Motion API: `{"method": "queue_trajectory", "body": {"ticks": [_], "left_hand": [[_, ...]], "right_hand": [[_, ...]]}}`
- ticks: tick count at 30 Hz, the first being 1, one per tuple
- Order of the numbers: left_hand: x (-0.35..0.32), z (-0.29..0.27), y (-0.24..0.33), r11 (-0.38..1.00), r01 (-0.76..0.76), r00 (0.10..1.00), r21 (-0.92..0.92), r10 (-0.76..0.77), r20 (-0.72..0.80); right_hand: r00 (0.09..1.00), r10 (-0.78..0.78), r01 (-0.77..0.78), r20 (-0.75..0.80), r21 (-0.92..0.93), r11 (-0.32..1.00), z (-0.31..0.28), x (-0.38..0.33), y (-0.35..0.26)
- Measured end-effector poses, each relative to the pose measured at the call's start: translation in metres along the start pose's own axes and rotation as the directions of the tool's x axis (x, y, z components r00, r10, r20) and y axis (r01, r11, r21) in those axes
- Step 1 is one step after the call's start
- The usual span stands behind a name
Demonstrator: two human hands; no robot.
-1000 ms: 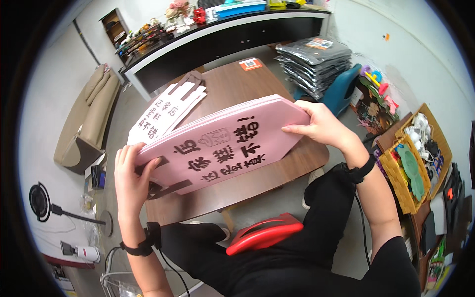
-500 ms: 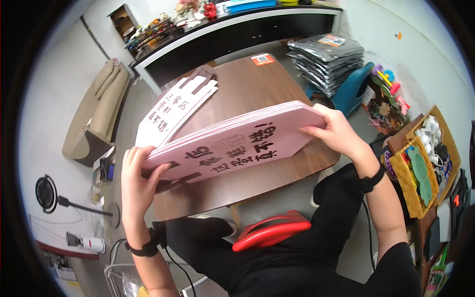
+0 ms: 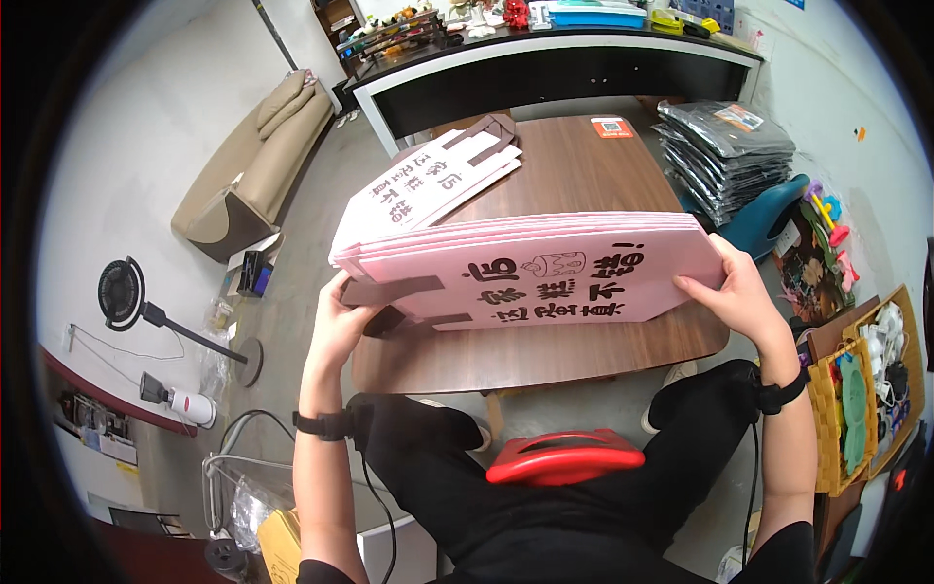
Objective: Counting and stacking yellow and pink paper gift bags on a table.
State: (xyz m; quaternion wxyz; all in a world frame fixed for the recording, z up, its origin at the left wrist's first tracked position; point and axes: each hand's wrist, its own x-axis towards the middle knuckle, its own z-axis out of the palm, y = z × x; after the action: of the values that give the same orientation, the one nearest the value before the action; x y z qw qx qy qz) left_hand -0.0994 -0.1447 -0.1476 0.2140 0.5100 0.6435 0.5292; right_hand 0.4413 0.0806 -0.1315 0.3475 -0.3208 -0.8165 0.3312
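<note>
Room: workshop-like space with grey floor, beige sofa (image 3: pixel 258 165) at left, black-fronted counter (image 3: pixel 555 68) at rear, standing fan (image 3: pixel 122 292) by the left wall.
Surface: brown wooden surface (image 3: pixel 574 165); a second pile of white flat bags (image 3: pixel 428 190) lies on its far left part.
Work item: stack of pink flat bags (image 3: pixel 530 268), held edge-up above the near edge of the surface.
Left hand (image 3: pixel 341 316): closed on the stack's left end, near the brown handle straps (image 3: pixel 389 292).
Right hand (image 3: pixel 735 292): closed on the stack's right end.
Risk 1: bags may fan out or slide apart, because only the 2 ends are clamped.
Risk 2: a loose strap may snag.
Risk 3: the stack may bump the white pile.
</note>
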Motion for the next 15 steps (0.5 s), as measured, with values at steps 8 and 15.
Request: {"method": "queue_trajectory", "body": {"ticks": [8, 15], "left_hand": [[0.011, 0.004, 0.015, 1.000, -0.023, 0.991, 0.001, 0.023, -0.131], [0.012, 0.003, 0.049, 0.951, 0.244, 0.967, 0.190, -0.253, 0.025]], "right_hand": [[1.000, 0.003, -0.002, -0.008, 0.196, 0.981, -0.017, 0.002, -0.001], [0.979, 0.184, -0.193, 0.087, 0.121, 0.974, -0.008, 0.027, 0.006]]}}
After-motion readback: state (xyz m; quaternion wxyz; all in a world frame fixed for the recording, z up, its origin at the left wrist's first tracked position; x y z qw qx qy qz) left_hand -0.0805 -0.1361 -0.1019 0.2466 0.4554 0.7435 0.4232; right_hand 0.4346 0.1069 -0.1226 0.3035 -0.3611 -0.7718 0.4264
